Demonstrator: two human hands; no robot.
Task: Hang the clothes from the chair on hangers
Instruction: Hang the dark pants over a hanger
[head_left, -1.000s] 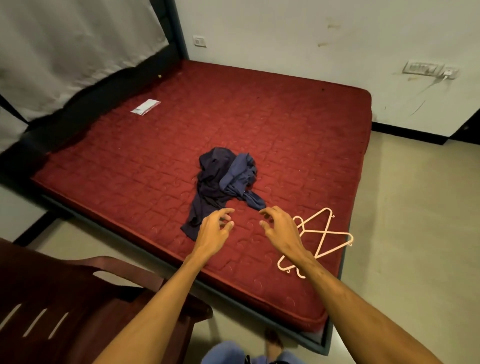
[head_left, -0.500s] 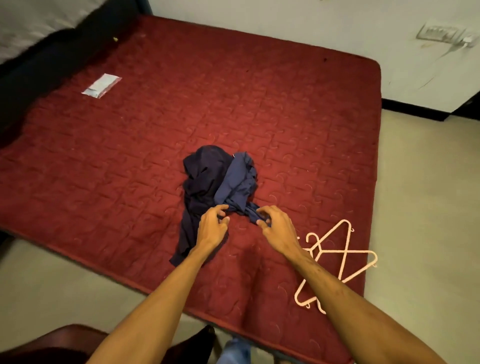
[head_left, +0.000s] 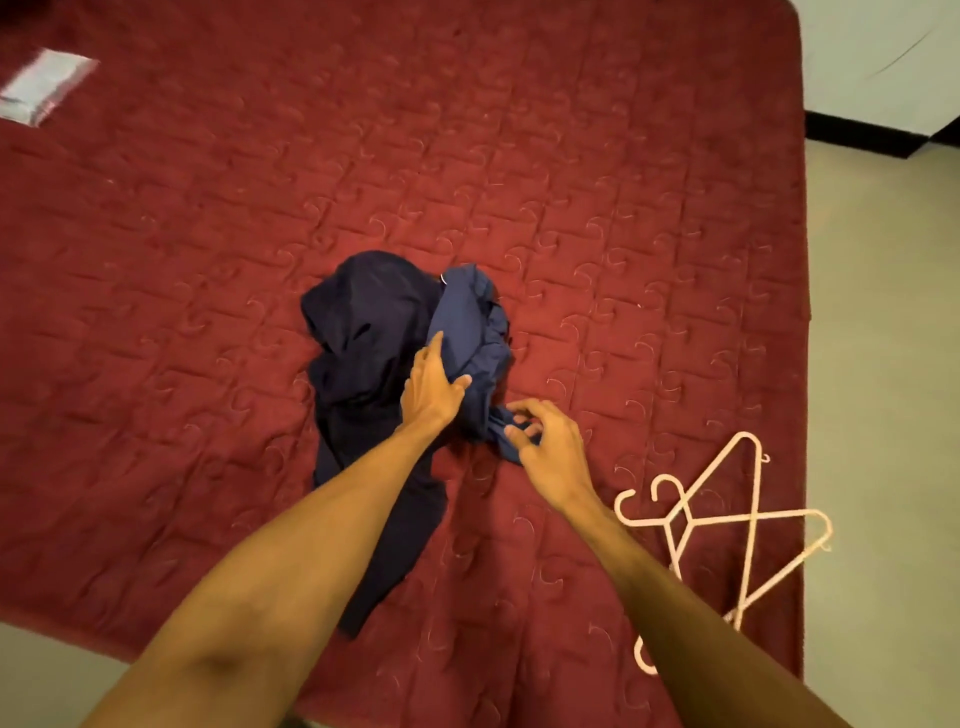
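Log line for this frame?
left hand: flat on blue garment | right hand: pinches garment end | hangers: untouched on mattress

Upper left: a pale flat packet (head_left: 44, 85) on the bed (head_left: 208, 260), motion-blurred and cut by the frame's left edge, its print unreadable. Centre: the heap of dark clothes (head_left: 374, 322) is partly covered by the left hand (head_left: 431, 387) and its forearm, and most of that hand's fingers lie out of sight, so its hold cannot be told. Lower right: the right forearm (head_left: 701, 618) hides the lower part of the crossed pink hangers (head_left: 750, 514).
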